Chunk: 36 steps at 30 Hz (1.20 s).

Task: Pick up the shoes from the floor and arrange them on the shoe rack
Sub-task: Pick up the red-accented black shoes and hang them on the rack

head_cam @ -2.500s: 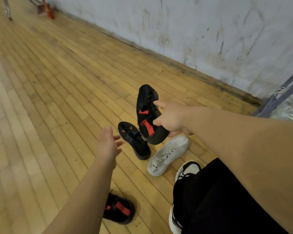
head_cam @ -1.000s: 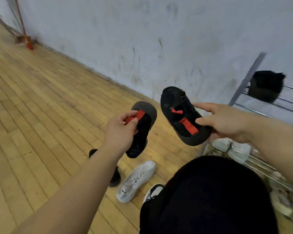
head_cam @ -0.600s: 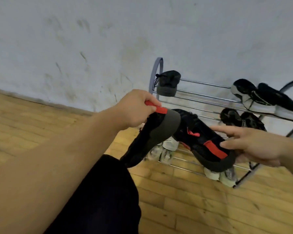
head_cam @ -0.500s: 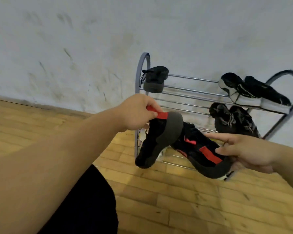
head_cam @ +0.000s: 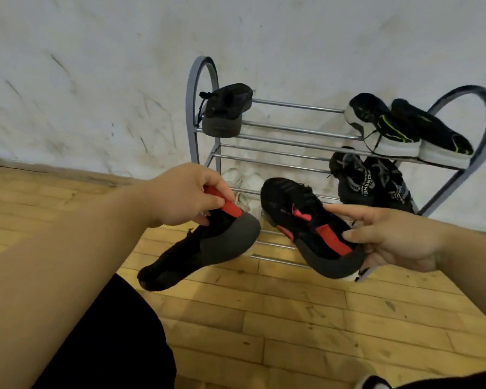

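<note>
Now I've swung round from the floor to face the shoe rack [head_cam: 292,130], left hand [head_cam: 180,196] pinching one black-and-red shoe [head_cam: 208,248] by its heel tab, right hand [head_cam: 396,237] clasping its mate [head_cam: 306,220], both held just before the shelves, ready for placing.

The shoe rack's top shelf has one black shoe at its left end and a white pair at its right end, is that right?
Not quite. In the head view, the pair at the right end of the shoe rack's top shelf is black with white soles, not white. The single black shoe does sit at the left end.
</note>
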Tool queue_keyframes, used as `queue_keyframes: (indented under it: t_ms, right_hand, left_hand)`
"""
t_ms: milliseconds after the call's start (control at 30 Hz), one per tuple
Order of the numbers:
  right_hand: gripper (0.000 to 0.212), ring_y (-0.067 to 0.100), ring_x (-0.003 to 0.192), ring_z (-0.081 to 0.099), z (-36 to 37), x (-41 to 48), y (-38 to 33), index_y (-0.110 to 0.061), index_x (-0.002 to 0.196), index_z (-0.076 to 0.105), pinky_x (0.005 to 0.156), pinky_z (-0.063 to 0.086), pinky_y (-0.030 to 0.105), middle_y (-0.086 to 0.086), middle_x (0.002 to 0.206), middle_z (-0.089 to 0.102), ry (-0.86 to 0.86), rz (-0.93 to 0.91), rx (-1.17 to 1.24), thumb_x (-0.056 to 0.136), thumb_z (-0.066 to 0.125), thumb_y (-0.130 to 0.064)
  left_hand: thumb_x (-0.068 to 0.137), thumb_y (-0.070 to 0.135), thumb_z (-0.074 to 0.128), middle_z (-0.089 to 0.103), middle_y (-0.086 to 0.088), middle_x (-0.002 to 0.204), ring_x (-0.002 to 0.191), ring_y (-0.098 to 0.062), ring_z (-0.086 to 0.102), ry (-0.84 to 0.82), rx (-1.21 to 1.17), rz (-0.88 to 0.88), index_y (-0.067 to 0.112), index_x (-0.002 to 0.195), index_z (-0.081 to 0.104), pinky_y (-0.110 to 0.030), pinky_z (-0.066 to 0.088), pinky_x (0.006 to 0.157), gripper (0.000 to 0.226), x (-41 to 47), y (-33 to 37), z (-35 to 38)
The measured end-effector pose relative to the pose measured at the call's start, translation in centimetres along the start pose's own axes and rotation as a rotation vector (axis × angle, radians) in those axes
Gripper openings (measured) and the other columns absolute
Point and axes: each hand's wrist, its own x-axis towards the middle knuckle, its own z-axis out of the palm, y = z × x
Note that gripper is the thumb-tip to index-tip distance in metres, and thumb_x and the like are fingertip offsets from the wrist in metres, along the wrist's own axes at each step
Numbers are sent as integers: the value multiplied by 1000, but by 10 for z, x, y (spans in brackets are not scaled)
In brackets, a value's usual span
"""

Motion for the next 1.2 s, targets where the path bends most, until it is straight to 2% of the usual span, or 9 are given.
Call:
queue_keyframes:
  t_ms: [67, 167, 333, 500, 733, 833, 967, 1100, 1200]
  right_hand:
    - [57, 28, 102, 75, 7, 17, -6, -45, 141, 54, 82, 56, 45, 3, 118, 77, 1, -59, 14, 104, 52, -2]
    - [56, 24, 106, 75, 25, 46, -15, -46, 139, 53, 75, 62, 35, 4, 120, 76, -1, -129, 61, 105, 51, -2]
    - [62, 27, 102, 76, 65, 110, -33, -43, 146, 48, 84, 63, 41, 8, 116, 77, 84, -181, 174, 103, 53, 1]
    - [66, 33, 105, 73, 95, 179, -61, -42, 153, 41, 90, 60, 54, 10, 132, 66, 199, -201, 229, 101, 57, -4]
    - [65, 26, 104, 71, 130, 235, -85, -34, 158, 35, 77, 64, 45, 8, 136, 63, 268, -234, 358, 102, 54, -5]
    - [65, 28, 104, 71, 138, 246, -81, -34, 158, 34, 80, 64, 47, 11, 140, 60, 265, -237, 297, 102, 54, -8]
    - [59, 17, 100, 67, 144, 241, -84, -34, 162, 24, 64, 54, 23, 4, 156, 46, 276, -223, -37, 108, 46, -24]
    - [64, 29, 131, 57, 129, 215, -87, -36, 162, 19, 96, 48, 36, 7, 161, 41, 359, -284, -461, 104, 45, -46]
    - [49, 25, 115, 68, 112, 174, -85, -36, 148, 47, 98, 56, 44, 4, 143, 59, 274, -289, -299, 101, 54, -50]
  left_hand:
    - [96, 4, 65, 71, -5, 101, 94, -22, 71, -2, -35, -32, 23, 93, 77, -34, 64, 74, 23, 3, -7, -7]
    - [96, 5, 65, 70, -9, 102, 92, -24, 73, 19, -47, -74, 20, 98, 76, -34, 64, 75, 19, 7, -17, -15]
    - [98, 4, 62, 70, -5, 97, 82, -16, 69, 103, -63, -96, 19, 99, 76, -25, 61, 68, 20, 17, -30, -27]
    - [98, 5, 63, 71, -6, 102, 92, -21, 70, 96, -98, -119, 21, 98, 76, -26, 61, 72, 21, 26, -41, -35]
    - [98, 4, 62, 70, -5, 104, 93, -19, 70, 79, -81, -137, 21, 97, 75, -23, 62, 69, 22, 32, -51, -38]
    - [98, 5, 62, 68, -5, 103, 92, -18, 70, 84, -78, -143, 20, 100, 75, -24, 62, 72, 20, 31, -56, -42]
    - [98, 6, 63, 70, -4, 103, 91, -17, 70, 97, -84, -160, 21, 101, 76, -21, 61, 69, 20, 32, -60, -45]
    - [98, 6, 63, 70, -4, 102, 90, -17, 71, 69, -78, -133, 23, 97, 75, -20, 60, 68, 21, 32, -57, -43]
    - [98, 7, 64, 69, -4, 100, 88, -18, 71, 38, -80, -106, 26, 95, 74, -20, 60, 69, 22, 32, -50, -39]
